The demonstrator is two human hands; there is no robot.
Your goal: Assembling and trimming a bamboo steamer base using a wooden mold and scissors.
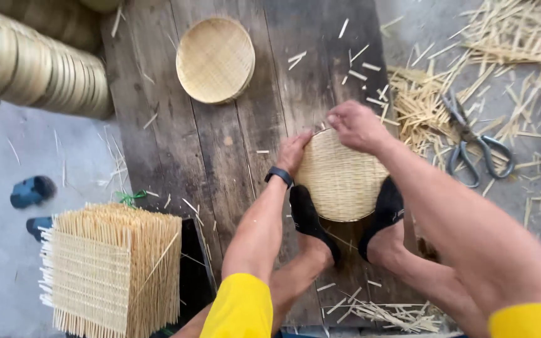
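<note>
Closest to the camera are two arms in yellow sleeves (240,308). Both reach down to a round woven bamboo tray (340,176). The tray lies on a dark wooden board (214,150), and two feet in black socks (311,220) pin its near edge down, one on each side.

The left hand (294,153) rests on the tray's left rim. Its fingers are curled and pressed against the edge, and a black wristband (279,176) sits just behind it. The right hand (357,126) is on the tray's far rim. It is bent into a loose fist, with the fingertips pinching at the edge. What the fingertips pinch is too small to make out.

Near the left arm stands a stack of square woven mats (111,270), cut off by the bottom edge. Just right of the right hand lie big metal shears (471,139) among loose bamboo strips (427,100). More strips lie under the legs.

Past the hands, further up the board, sits a second round tray (215,59). Far to the left of it is a long row of stacked trays (32,66), cut off at the top. Two blue things (32,191) lie on the grey floor left of the left hand; they are hard to make out.
</note>
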